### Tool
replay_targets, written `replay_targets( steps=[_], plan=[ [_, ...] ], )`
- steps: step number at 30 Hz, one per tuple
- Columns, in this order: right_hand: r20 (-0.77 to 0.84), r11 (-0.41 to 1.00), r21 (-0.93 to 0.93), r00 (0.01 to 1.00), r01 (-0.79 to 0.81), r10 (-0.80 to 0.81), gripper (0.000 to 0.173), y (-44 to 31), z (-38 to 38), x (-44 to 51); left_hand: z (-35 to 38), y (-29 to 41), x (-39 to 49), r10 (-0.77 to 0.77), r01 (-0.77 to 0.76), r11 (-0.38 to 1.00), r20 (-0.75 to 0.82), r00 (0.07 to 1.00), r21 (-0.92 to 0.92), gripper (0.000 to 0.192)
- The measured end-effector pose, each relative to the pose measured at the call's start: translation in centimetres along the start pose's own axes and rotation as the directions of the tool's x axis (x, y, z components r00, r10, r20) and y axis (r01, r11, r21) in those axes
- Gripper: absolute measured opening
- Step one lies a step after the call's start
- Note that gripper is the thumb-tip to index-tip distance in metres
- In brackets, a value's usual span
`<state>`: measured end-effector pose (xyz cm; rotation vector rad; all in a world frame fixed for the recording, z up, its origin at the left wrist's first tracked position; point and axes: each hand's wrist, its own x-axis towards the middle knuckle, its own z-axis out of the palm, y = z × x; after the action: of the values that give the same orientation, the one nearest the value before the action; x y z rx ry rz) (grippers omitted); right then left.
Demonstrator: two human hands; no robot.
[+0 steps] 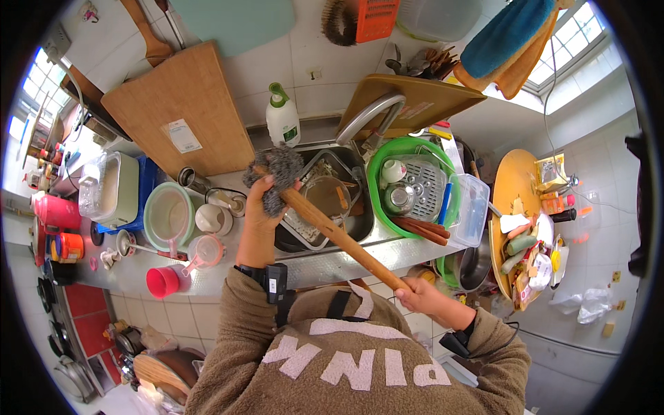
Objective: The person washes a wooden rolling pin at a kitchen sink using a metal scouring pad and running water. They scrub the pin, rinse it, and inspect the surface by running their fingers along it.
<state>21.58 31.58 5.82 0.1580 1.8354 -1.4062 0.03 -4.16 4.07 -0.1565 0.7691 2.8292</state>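
My left hand (262, 202) presses a grey scouring pad (285, 168), apparently steel wool, around the upper end of a wooden rolling pin (337, 233). Part of that end is hidden by the pad and fingers. The pin slants down to the right over the sink's front edge, and my right hand (425, 298) grips its lower end. Beneath the pin, the metal sink (360, 228) holds a rectangular clear tray (298, 233) with a round clear bowl (327, 197) in it. The faucet (371, 114) arches over the back of the sink.
Right of the sink, a green basin (373, 207) holds a metal grater-like plate and a cup. A clear plastic box (469, 212) stands beside it. Behind are a pump bottle (282, 116) and a wooden cutting board (181, 109). Leftward sit a pale green bowl (168, 212) and a red cup (162, 282).
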Motion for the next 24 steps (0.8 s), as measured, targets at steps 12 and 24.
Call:
replay_targets(
  steps=[12, 24],
  plan=[
    [-0.163, 0.988, 0.149, 0.985, -0.028, 0.052, 0.029, 0.4, -1.2, -0.8, 0.0, -2.1, 0.3, -0.089, 0.138, 0.971, 0.242, 0.966, -0.194, 0.092],
    [-0.525, 0.976, -0.185, 0.851, -0.115, 0.001, 0.029, 7.1, -3.0, -3.4, -3.7, -3.8, 2.3, -0.022, 0.059, 0.447, -0.055, 0.998, 0.893, 0.079]
  ],
)
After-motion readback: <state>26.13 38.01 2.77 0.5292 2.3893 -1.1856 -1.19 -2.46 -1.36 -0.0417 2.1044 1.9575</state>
